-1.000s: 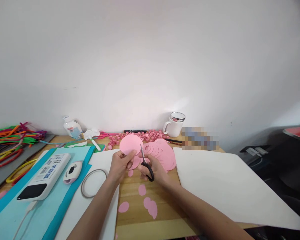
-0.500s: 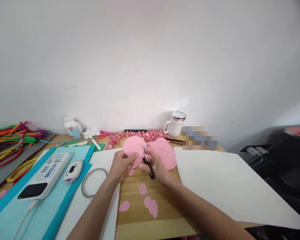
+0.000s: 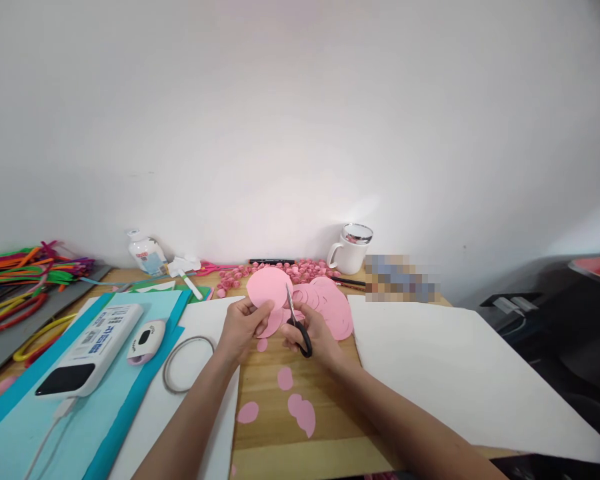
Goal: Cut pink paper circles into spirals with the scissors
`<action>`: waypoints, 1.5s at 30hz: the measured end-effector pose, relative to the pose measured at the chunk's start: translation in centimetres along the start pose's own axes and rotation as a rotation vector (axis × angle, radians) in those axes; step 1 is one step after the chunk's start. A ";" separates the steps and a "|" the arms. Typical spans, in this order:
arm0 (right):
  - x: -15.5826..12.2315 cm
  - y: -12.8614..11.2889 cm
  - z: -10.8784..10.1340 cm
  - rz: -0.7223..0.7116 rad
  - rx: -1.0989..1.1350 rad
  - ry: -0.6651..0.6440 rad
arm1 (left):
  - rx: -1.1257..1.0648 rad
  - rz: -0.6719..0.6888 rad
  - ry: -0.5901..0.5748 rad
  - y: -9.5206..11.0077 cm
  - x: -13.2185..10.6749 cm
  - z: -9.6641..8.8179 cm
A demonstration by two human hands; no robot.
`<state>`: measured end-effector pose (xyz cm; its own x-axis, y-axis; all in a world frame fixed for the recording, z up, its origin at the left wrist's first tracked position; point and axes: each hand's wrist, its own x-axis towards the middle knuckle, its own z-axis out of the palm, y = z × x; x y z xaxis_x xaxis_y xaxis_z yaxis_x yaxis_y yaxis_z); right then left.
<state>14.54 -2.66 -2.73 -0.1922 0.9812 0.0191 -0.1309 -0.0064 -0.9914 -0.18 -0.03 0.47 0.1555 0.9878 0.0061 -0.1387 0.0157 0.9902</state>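
My left hand (image 3: 241,328) pinches a pink paper circle (image 3: 268,287) by its lower edge and holds it upright over the wooden table (image 3: 273,433). In my right hand (image 3: 316,333) are black-handled scissors (image 3: 296,321), fingers through the loops, blades pointing up against the circle's right edge. Behind the hands lies a pile of pink paper circles (image 3: 333,308). Small pink offcuts (image 3: 300,408) lie on the wood just below my hands.
Large white sheet (image 3: 445,367) at right. At left, teal paper (image 3: 75,420) carries a white power bank (image 3: 93,350) and a small white device (image 3: 147,340); a wire ring (image 3: 186,365) lies beside. Pipe cleaners (image 3: 20,280), bottle (image 3: 145,255), white mug (image 3: 351,248) and pink beads (image 3: 280,271) line the back.
The pink circle has turned and shifted slightly right in my left hand, and the scissors have moved up along its edge. Nothing else on the table has moved.
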 end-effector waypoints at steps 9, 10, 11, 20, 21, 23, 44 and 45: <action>-0.1 0.3 0.3 0.031 -0.001 -0.046 | -0.028 -0.025 -0.011 -0.1 -0.1 0.4; -0.1 0.4 0.3 0.030 -0.009 -0.055 | -0.012 -0.021 0.008 -0.1 -0.1 0.3; -0.1 0.4 0.3 0.027 -0.019 -0.061 | 0.004 -0.020 0.021 -0.1 -0.1 0.3; 0.2 0.0 -0.2 -0.065 0.043 -0.033 | 0.052 -0.071 -0.008 0.3 -0.2 0.3; 0.2 0.0 -0.2 -0.063 0.043 -0.032 | 0.048 -0.068 -0.009 0.3 -0.2 0.3; 0.2 0.1 -0.2 -0.053 0.022 -0.033 | 0.043 -0.058 -0.010 0.3 -0.2 0.3; 0.1 0.2 0.0 0.027 -0.030 -0.078 | -0.022 -0.043 -0.008 -0.2 -0.1 0.3; 0.2 0.2 -0.2 0.017 -0.038 -0.082 | -0.004 -0.042 -0.001 -0.2 -0.2 0.3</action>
<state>14.67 -2.45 -2.92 -0.2737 0.9617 0.0114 -0.0905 -0.0140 -0.9958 0.13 -0.23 0.36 0.1619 0.9862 -0.0354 -0.1360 0.0579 0.9890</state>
